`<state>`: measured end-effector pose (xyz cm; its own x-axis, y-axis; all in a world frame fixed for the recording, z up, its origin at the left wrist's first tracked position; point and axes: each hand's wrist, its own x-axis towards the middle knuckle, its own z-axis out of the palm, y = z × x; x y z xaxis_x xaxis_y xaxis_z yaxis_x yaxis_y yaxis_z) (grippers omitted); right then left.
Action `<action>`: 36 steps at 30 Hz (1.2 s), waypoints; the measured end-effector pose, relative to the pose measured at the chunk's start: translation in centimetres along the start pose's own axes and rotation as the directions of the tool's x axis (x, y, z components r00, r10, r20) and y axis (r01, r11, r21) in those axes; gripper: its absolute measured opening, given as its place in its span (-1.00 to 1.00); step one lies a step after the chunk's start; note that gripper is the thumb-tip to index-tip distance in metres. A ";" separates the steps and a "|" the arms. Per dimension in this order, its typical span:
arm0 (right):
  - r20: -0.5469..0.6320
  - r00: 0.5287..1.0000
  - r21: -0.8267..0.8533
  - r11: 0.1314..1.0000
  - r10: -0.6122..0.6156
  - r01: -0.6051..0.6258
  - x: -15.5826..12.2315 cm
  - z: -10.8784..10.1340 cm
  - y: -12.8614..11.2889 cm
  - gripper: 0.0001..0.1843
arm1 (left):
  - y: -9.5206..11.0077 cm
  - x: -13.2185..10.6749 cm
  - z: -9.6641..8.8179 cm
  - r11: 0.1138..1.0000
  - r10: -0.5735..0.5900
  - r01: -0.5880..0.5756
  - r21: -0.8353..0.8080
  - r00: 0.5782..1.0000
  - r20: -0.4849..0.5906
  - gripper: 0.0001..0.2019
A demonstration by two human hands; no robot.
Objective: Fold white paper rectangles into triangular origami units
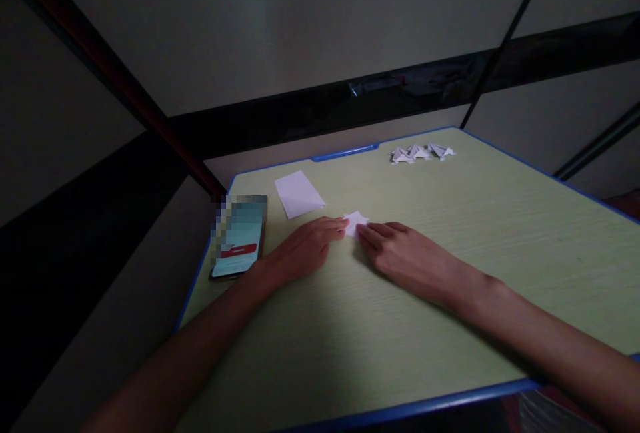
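Note:
A small piece of folded white paper lies on the table between my two hands. My left hand has its fingers pressed together on the paper's left edge. From the other side, the fingertips of my right hand press on its lower right part, covering that corner. Beyond my left hand rests a flat sheet of white paper. Three folded paper figures, which look like origami frogs, sit in a row near the table's far edge.
A phone with a lit screen lies at the left, close to my left forearm. The pale wooden tabletop has a blue rim and a blue handle at the back. Behind it rises a panelled wall or cabinet.

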<state>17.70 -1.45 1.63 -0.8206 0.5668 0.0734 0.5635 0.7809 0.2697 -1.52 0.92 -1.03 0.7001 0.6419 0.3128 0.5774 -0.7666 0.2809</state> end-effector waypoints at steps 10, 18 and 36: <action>-0.106 0.994 0.279 0.960 -0.003 0.033 -0.7 0.6 2.0 -0.58 | 1.0 -0.2 -0.3 0.994 -0.107 0.107 -0.004 0.994 -0.013 -0.66; -0.142 0.990 0.356 0.933 -0.007 0.058 -0.3 1.5 1.2 -0.58 | 1.4 0.6 -0.3 0.926 -0.368 0.346 -0.151 0.917 -0.154 -0.83; -0.182 0.983 0.390 0.919 0.016 0.057 -0.2 1.5 0.6 -0.57 | 1.4 0.7 -0.4 0.771 -0.629 0.606 -0.194 0.773 -0.088 -0.91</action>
<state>18.36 -0.69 0.32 -0.8151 0.5220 0.2514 0.5082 0.8525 -0.1224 -0.43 0.27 -0.07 0.1409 0.9794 0.1444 0.7883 -0.1993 0.5821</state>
